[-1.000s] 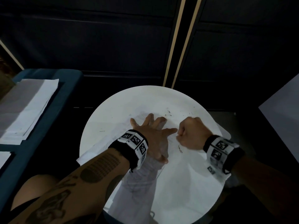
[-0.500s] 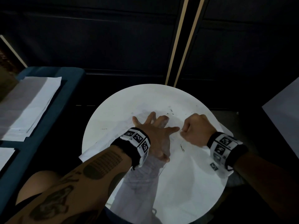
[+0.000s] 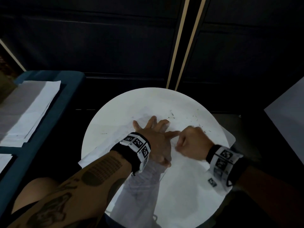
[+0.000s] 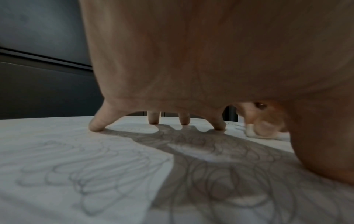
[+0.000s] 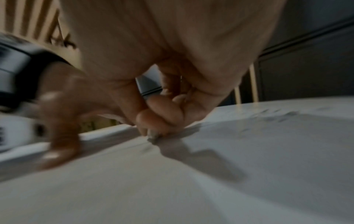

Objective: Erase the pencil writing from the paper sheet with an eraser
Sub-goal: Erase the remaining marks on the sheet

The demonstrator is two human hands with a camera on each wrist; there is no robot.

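At frame centre, on the round white table (image 3: 118, 112), the left hand (image 3: 156, 140) presses spread fingers flat on the pencil-scribbled paper sheet (image 3: 181, 186), while just right of it the right hand (image 3: 192, 143) pinches a small eraser (image 4: 250, 131) against the sheet.

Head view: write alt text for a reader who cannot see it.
Seen from above, a left hand presses flat with spread fingers on a paper sheet lying on a round white table, while the right hand, fingers curled, works just beside it. Dark crumbs lie scattered beyond the hands.
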